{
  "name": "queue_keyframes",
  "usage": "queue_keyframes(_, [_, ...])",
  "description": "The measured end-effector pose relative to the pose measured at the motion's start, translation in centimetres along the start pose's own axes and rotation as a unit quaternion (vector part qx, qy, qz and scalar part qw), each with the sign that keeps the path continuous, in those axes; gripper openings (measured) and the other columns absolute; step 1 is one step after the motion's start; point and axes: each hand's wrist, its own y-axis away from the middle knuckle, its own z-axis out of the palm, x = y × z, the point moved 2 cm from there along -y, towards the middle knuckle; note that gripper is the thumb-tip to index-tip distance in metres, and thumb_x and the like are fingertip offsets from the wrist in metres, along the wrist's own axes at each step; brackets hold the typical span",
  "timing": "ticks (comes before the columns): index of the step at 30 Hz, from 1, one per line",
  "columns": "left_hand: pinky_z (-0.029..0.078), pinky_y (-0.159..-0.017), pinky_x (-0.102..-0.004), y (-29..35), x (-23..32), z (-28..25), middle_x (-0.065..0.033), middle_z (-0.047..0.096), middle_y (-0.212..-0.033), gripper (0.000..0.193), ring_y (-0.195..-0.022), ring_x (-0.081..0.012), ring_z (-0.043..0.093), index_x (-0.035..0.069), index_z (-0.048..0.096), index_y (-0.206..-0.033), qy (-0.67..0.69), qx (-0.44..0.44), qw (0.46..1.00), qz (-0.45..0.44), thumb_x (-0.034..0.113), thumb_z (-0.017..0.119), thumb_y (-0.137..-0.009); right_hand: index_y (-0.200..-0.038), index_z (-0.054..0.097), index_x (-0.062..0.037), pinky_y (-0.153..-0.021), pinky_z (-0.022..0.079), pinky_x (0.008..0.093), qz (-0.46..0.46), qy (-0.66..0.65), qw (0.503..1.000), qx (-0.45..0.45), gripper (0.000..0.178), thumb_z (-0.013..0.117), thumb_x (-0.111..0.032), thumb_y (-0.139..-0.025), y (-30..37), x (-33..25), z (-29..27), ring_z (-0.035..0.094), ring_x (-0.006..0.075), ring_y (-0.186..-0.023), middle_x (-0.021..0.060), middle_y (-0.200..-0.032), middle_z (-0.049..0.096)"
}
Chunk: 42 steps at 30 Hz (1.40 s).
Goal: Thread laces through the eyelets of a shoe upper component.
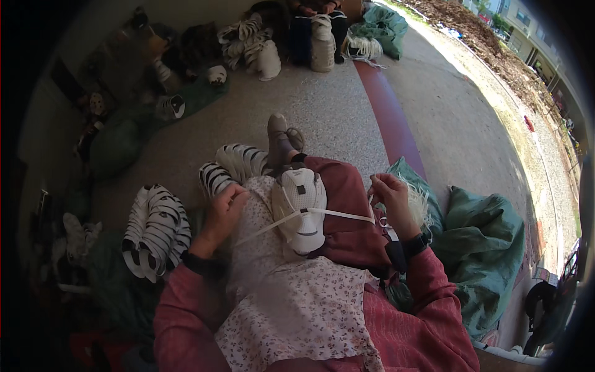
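The white perforated shoe upper, a long rounded shell of mesh-like material with a small dark square toward its far end [308,193], rests on the person's lap, between the pale floral cloth apron [297,310] and the brick-red trouser leg [347,186]; a flat, narrow white lace [343,215] crosses its near half, meets it at a small dark spot in the middle and runs out to both sides; the right hand [396,197], raised to the right of the upper, appears to pinch the lace between thumb and fingertips, its line bending up toward them; the left hand [222,214] is to the left, its fingers loosely bent and close together, but I cannot tell whether it grips the other end, which runs down beside it.

The step in hand looks to be lacing, with the strand through the upper's middle and its two sides spread apart; the next move would seem to call for a sure hold on each end and an even pull, the upper kept steady on the lap.

A loose bundle of pale strands [420,208] is just beyond the right wrist, with a crumpled dark green sack [486,248] to its right; on the left is a nested stack of black-and-white striped uppers [158,226]; at the far side another person's hands [318,8] are over a tall white stack [322,46].
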Motion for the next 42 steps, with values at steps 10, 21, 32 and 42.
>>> queue_keyframes(10, [0.049,-0.084,-0.0352,-3.1,4.6,8.6,-0.0095,0.069,-0.104,0.008,-0.095,-0.0265,0.064,0.003,0.063,-0.099,-0.030,-0.147,0.976,0.160,0.010,0.063,-0.096,-0.097,0.066,-0.0027,-0.068,0.052,0.0370,-0.228,0.408,0.862,-0.196,0.013,0.063,-0.015,-0.093,1.8,3.5,7.6,0.067,0.0305,-0.079,0.0129,-0.090,0.068])
queue_keyframes(21, [0.043,-0.097,-0.0363,-2.4,3.7,10.4,-0.0069,0.070,-0.114,0.008,-0.104,-0.0246,0.057,0.004,0.064,-0.099,-0.027,-0.159,0.974,0.161,0.011,0.062,-0.096,-0.095,0.064,0.0009,-0.069,0.051,0.0331,-0.145,0.417,0.871,-0.215,0.015,0.064,-0.014,-0.094,2.8,4.4,8.2,0.066,0.0211,-0.075,0.0114,-0.084,0.068])
queue_keyframes(32, [0.047,-0.090,-0.0379,-1.9,3.9,11.1,-0.0090,0.067,-0.099,0.010,-0.099,-0.0272,0.058,0.002,0.065,-0.100,-0.039,-0.088,0.979,0.178,0.010,0.063,-0.095,-0.088,0.068,0.0043,-0.054,0.045,0.0292,0.056,0.251,0.937,-0.234,0.023,0.064,-0.018,-0.092,1.2,4.4,9.0,0.059,0.0137,-0.060,0.0053,-0.069,0.063])
queue_keyframes(42, [0.049,-0.090,-0.0391,-1.5,4.1,10.3,-0.0107,0.068,-0.101,0.010,-0.100,-0.0301,0.061,0.001,0.066,-0.101,-0.028,-0.134,0.973,0.183,0.009,0.062,-0.095,-0.104,0.062,-0.0026,-0.062,0.051,0.0358,-0.187,0.376,0.883,-0.210,0.024,0.073,-0.015,-0.086,1.3,4.2,8.5,0.065,0.0273,-0.071,0.0084,-0.083,0.063])
